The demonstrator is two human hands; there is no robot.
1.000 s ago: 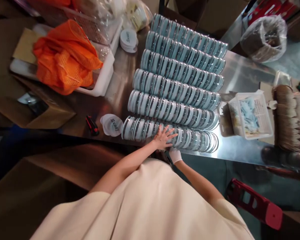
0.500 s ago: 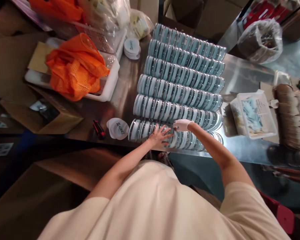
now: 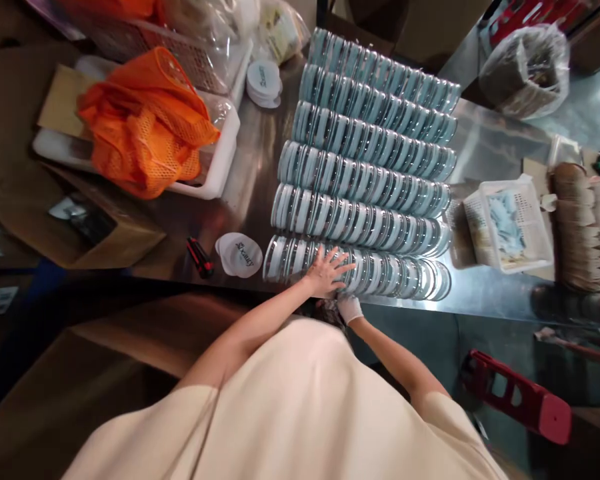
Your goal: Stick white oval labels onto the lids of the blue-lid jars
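Note:
Several rows of clear round lidded containers with pale blue contents (image 3: 365,173) lie overlapped on a steel table (image 3: 485,153). My left hand (image 3: 326,272), bare with fingers spread, rests flat on the nearest row (image 3: 360,270). My right hand (image 3: 349,309), in a white glove, sits at the table's near edge just below that row, fingers curled; whether it holds anything is hidden.
A stack of white printed lids (image 3: 240,255) and a red-black cutter (image 3: 200,257) lie left of the near row. An orange mesh cloth (image 3: 145,123) fills a white tray. A white basket (image 3: 510,227) and brown paper stacks (image 3: 577,227) stand right. A red stool (image 3: 517,397) is on the floor.
My gloved right hand has pulled back from on top of the near row to the table's near edge. My left hand stays pressed on the row.

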